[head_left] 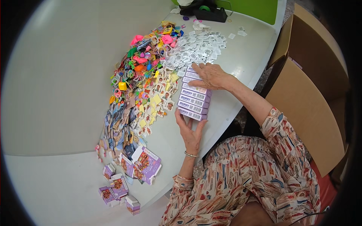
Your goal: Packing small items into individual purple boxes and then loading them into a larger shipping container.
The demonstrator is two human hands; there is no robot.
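Observation:
A row of several small purple-and-white cartons (pixel 194 98) stands packed side by side on the table in front of me. My left hand (pixel 191 133), with a bracelet at the wrist, cups the near end of the row, fingers on its left and thumb on its right. At the far end, my right hand (pixel 214 76) lies across the cartons and grips them with bent fingers, hiding part of their tops. Just beyond the row spreads a heap of small white packets (pixel 198 47). Printed cutout stickers and yellow slips (pixel 160 94) lie close on the left.
Colourful small toys (pixel 141 64) are piled farther left, above folded blue-brown pieces (pixel 120 122). Purple cartons, some flattened (pixel 148 165), lie at the lower left. A black tape dispenser (pixel 211 14) stands at the back. An open cardboard box (pixel 305 101) is beyond the table's right edge.

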